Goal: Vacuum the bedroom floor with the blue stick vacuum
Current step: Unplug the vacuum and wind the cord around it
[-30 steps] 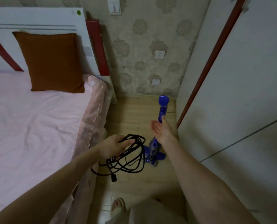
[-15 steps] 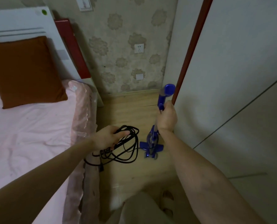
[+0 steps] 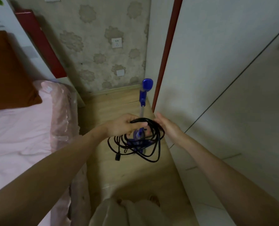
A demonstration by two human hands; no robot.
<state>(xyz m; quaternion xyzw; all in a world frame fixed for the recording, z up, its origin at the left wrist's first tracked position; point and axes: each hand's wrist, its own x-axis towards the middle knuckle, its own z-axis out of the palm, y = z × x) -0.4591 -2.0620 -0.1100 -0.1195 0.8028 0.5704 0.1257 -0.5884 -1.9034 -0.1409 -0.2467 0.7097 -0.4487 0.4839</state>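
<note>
Gripping black cord (image 3: 135,141), left hand (image 3: 124,126); right hand (image 3: 166,126) flat; vac (image 3: 143,95) on wood floor (image 3: 119,168) btwn bed (image 3: 21,131), wardrobe (image 3: 225,79).

1. The room is dim, with soft, even light and no glare.
2. Beside the wardrobe (image 3: 217,70), the wooden floor (image 3: 119,105) lies in shadow.
3. Wide-angle distortion bends the wardrobe's edges.
4. Below the wardrobe, the frame's near edge is blurred and soft.

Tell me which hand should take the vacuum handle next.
Right. The right hand is open and empty beside the blue stick vacuum, while the left hand grips the coiled black cord.
</note>
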